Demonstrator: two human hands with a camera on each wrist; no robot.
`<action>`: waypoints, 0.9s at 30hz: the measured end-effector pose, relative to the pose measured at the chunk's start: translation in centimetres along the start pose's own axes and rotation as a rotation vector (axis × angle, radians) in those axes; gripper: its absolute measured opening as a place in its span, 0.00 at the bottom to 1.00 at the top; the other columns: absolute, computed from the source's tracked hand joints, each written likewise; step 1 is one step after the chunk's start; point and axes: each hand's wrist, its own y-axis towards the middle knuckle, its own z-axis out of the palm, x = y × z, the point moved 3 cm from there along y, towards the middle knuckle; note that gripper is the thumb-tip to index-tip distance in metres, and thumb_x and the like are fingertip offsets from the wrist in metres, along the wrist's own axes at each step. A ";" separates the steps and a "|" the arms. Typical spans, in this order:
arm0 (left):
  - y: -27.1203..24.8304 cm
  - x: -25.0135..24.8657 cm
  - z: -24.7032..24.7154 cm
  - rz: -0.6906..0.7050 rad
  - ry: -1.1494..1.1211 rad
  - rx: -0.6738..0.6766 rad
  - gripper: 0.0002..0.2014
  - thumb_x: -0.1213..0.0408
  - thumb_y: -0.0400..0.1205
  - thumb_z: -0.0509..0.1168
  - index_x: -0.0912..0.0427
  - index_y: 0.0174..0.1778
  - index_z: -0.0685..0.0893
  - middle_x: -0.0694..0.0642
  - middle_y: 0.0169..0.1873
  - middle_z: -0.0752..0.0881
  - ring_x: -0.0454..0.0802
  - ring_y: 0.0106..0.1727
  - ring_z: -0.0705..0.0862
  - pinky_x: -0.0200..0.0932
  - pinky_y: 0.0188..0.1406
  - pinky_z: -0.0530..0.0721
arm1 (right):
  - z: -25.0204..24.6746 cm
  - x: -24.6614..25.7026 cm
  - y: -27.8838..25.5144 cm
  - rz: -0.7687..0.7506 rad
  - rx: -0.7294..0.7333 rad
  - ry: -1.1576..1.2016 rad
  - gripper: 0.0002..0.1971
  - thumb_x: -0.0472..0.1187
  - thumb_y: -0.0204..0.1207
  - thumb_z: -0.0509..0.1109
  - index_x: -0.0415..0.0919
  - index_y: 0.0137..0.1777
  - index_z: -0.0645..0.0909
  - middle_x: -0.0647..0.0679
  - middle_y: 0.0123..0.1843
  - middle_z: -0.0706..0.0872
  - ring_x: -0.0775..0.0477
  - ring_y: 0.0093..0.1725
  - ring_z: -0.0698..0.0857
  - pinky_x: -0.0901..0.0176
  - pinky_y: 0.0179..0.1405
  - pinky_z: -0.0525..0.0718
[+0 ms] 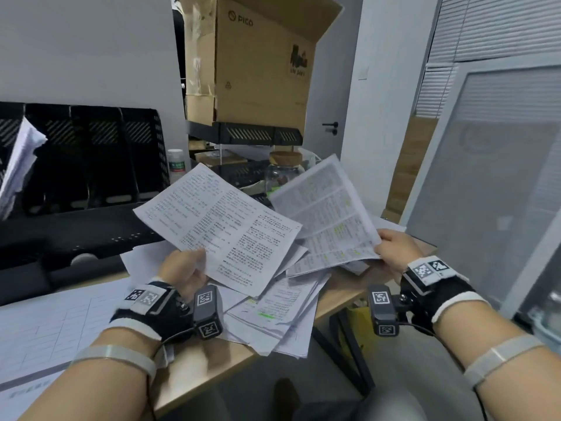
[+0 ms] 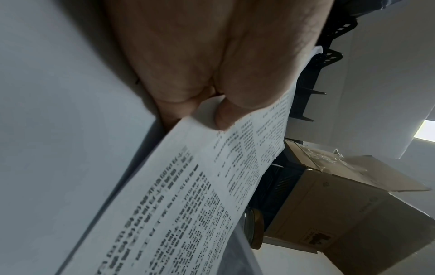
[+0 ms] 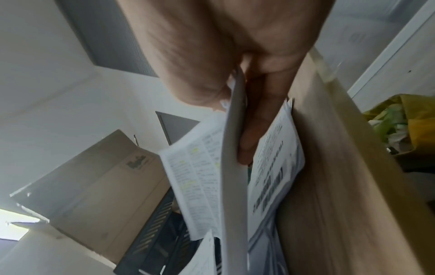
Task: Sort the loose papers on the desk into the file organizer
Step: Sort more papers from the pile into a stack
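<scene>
My left hand [image 1: 185, 268] pinches a printed black-text sheet [image 1: 221, 223] by its near edge, lifted above the pile; the left wrist view shows the thumb on that sheet [image 2: 188, 195]. My right hand [image 1: 391, 247] grips a sheet with yellow highlights [image 1: 328, 211] at its right corner, raised and tilted; in the right wrist view that highlighted sheet [image 3: 200, 176] sits between thumb and fingers. A messy pile of loose papers [image 1: 273, 311] lies on the wooden desk [image 1: 343, 293] below both hands. The black mesh file organizer [image 1: 91, 153] stands at the back left, with papers [image 1: 21, 159] in its leftmost slot.
A large open cardboard box [image 1: 261, 62] sits on a black tray behind the pile. A glass jar with a cork lid [image 1: 283, 171] and a small white bottle [image 1: 176, 165] stand behind the papers. A big ruled sheet [image 1: 54, 326] covers the desk's left. The desk edge runs close on the right.
</scene>
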 end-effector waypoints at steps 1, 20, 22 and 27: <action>0.0 0.1 -0.1 0.009 0.006 -0.013 0.25 0.84 0.87 0.55 0.72 0.82 0.69 0.71 0.74 0.81 0.77 0.66 0.83 0.68 0.32 0.92 | -0.5 -0.3 0.2 0.012 -0.025 0.055 0.18 0.20 0.78 0.61 0.38 0.51 0.87 0.38 0.54 0.90 0.41 0.47 0.88 0.51 0.42 0.92; -0.6 -0.3 0.6 0.044 0.055 0.102 0.15 0.79 0.90 0.52 0.60 0.61 0.80 0.57 0.41 0.95 0.60 0.39 0.95 0.64 0.35 0.91 | 4.5 1.0 -2.7 0.076 0.049 0.650 0.22 0.14 0.77 0.57 0.31 0.66 0.73 0.38 0.58 0.84 0.36 0.55 0.87 0.50 0.38 0.94; -1.0 -0.5 1.1 0.056 0.071 0.137 0.15 0.79 0.90 0.51 0.63 0.65 0.79 0.69 0.38 0.93 0.65 0.39 0.94 0.65 0.30 0.92 | 7.1 1.5 -3.4 0.128 0.167 0.678 0.23 0.15 0.77 0.59 0.29 0.71 0.73 0.33 0.65 0.85 0.32 0.61 0.86 0.49 0.43 0.93; 0.0 0.1 1.1 0.011 0.021 0.194 0.21 0.78 0.91 0.51 0.60 0.78 0.72 0.66 0.65 0.89 0.71 0.55 0.91 0.78 0.35 0.88 | 12.2 3.4 -4.7 0.223 0.370 0.725 0.21 0.18 0.80 0.57 0.27 0.73 0.68 0.26 0.61 0.86 0.33 0.49 0.93 0.53 0.34 0.92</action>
